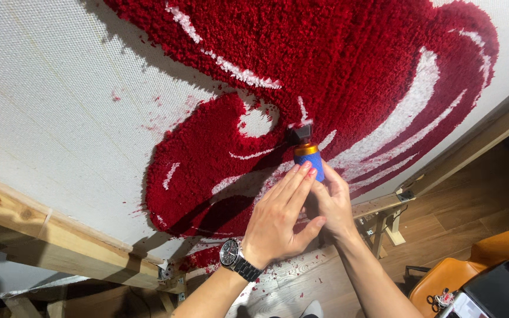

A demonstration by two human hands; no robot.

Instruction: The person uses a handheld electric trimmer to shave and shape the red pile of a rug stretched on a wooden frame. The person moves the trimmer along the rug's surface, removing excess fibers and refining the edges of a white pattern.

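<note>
Blue-handled trimmer (307,156) — long axis upright, black head toward red tufted rug (337,65) — both hands' grip (304,203) wrapped round it.

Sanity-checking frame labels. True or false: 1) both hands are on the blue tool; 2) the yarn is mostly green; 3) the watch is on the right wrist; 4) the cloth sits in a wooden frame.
1) True: left hand and right hand wrap the blue tool.
2) False: the tufted yarn is mostly red with white streaks.
3) False: the wristwatch is on the left wrist.
4) True: the white cloth is stretched on a wooden frame.
</note>
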